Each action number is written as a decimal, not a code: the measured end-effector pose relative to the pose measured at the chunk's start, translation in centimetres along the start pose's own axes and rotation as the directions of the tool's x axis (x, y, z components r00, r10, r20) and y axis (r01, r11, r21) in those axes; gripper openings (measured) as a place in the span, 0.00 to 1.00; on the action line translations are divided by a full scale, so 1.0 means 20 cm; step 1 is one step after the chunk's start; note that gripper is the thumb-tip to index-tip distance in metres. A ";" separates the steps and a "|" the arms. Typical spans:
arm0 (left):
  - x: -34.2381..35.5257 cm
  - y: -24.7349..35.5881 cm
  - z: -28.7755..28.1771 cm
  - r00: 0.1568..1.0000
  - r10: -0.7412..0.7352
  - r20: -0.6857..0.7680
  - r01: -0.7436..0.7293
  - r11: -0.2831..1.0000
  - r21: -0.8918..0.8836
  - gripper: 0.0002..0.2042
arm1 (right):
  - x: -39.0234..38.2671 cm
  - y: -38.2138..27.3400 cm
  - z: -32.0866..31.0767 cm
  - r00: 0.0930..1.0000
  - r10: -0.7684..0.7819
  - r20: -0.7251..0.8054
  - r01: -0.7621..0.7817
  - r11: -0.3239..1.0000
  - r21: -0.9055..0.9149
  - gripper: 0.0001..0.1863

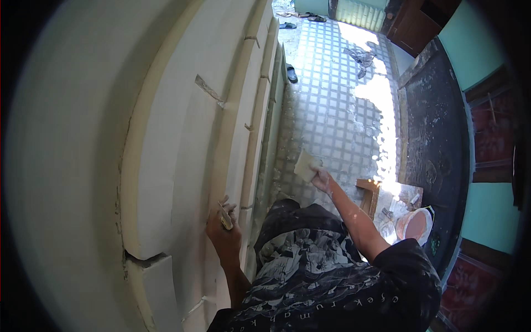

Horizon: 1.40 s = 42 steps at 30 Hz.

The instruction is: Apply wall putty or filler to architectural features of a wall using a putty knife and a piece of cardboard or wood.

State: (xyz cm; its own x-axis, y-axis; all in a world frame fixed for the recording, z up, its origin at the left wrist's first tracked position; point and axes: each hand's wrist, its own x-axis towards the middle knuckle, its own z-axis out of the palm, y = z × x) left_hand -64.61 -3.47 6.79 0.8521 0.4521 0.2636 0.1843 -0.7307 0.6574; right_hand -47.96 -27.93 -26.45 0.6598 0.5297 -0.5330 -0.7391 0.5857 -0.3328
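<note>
My left hand (222,235) is shut on a small scraper blade (226,221), pressing it against the cream stepped moulding of the wall (177,138). Out to the right over the tiled floor, my right hand (323,180) grips a pale flat square pad (306,165) smeared with white filler. White paste also covers the fingers of that hand. Both forearms rise from my dark patterned shirt at the bottom of the view.
A grid-patterned tiled floor (332,99) lies far below, with a black sandal (291,73) by the wall and a rag (359,55). A wooden stool (368,193) and a pink bucket (416,224) sit beside a dark, stained slab (437,127).
</note>
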 end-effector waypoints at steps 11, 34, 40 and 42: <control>0.05 -0.15 0.01 0.990 -0.085 0.115 0.099 0.987 -0.124 0.07 | 0.31 0.15 0.46 1.000 0.014 0.007 -0.015 0.999 0.034 0.22; 0.35 -0.06 0.20 0.982 -0.147 0.119 0.180 0.914 -0.364 0.10 | 1.05 0.27 1.04 0.683 -0.710 0.174 0.404 0.169 -0.899 0.19; 0.45 -0.04 0.25 0.969 -0.091 0.230 0.168 0.925 -0.341 0.10 | 0.81 0.21 1.30 0.754 -0.634 0.172 0.475 0.346 -0.809 0.18; 0.46 -0.03 0.26 0.967 -0.069 0.243 0.152 0.928 -0.341 0.10 | 0.81 0.24 1.22 0.695 -0.678 0.240 0.487 0.199 -0.850 0.18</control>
State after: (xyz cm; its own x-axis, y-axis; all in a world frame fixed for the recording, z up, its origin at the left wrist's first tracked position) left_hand -54.24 -1.47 5.04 0.9309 0.3632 0.0380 0.1332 -0.4345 0.8907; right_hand -37.44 -1.58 -17.58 0.9921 0.1182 0.0417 0.0590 -0.1471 -0.9874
